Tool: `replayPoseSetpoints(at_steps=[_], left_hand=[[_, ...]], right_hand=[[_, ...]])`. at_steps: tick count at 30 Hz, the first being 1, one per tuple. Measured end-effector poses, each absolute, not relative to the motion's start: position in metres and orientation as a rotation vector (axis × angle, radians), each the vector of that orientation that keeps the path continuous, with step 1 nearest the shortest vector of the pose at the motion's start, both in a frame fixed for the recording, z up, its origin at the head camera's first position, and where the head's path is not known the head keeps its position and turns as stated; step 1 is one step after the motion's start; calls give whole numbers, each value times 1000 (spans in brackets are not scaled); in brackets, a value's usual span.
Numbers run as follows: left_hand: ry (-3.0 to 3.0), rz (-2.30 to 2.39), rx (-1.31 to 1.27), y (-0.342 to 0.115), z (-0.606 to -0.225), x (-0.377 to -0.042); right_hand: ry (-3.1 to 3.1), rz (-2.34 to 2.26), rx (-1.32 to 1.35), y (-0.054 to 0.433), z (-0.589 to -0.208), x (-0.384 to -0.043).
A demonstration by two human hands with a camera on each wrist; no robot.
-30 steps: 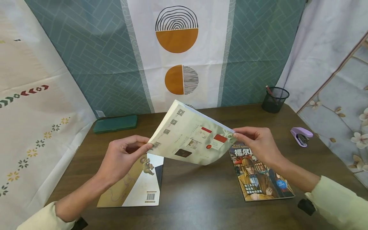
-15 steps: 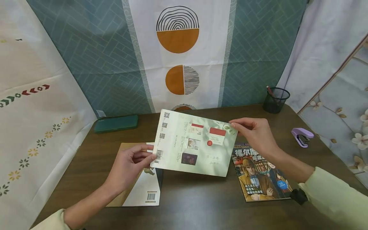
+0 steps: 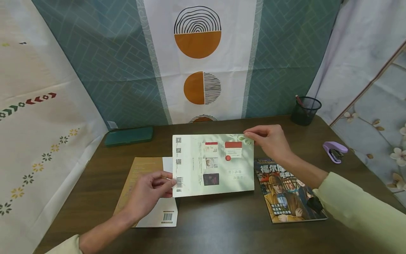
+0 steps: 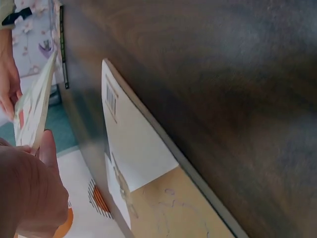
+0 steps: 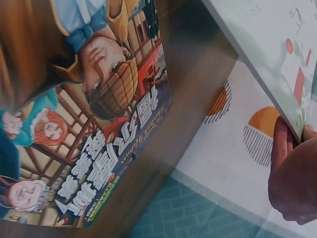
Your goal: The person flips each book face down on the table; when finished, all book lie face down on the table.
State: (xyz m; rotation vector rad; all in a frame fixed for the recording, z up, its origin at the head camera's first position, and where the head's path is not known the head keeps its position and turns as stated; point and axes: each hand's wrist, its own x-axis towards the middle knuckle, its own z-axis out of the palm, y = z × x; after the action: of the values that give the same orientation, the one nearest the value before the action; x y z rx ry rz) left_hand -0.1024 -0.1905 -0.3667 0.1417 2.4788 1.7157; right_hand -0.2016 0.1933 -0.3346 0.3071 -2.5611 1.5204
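A pale green book is held sideways above the table, its printed cover with QR codes and a barcode turned toward me. My left hand pinches its lower left corner, thumb on the cover. At the upper right corner, my right hand pinches the edge between thumb and fingers. Under and beside the left hand lies a tan and white book with a barcode, partly covered by the hand and the held book. A comic-style book with a capped figure lies below the right forearm, which hides part of it.
A dark green case lies at the back left of the brown table. A black mesh pen holder stands at the back right, with a purple stapler nearer. Patterned cloths hang around the table.
The pale green book has turned from a steep slant to nearly level edges, its cover now facing me. My right hand has moved left and slightly up; the left hand has shifted down and right.
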Motion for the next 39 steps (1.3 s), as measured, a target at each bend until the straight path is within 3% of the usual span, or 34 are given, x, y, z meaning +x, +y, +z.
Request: replayPoseSetpoints(at_steps=[14,24,39], left_hand=[[2258,1663,163,-188,-382,-92],[2064,1678,30,-181,-393,-82],[1935,1678,-44,-160,-402,-66]], right_hand=[[-2586,1450,376,167,-344,-233],[-2615,1421,419,143,-348,-252],[-2716,1360,417,118,-355,-262]])
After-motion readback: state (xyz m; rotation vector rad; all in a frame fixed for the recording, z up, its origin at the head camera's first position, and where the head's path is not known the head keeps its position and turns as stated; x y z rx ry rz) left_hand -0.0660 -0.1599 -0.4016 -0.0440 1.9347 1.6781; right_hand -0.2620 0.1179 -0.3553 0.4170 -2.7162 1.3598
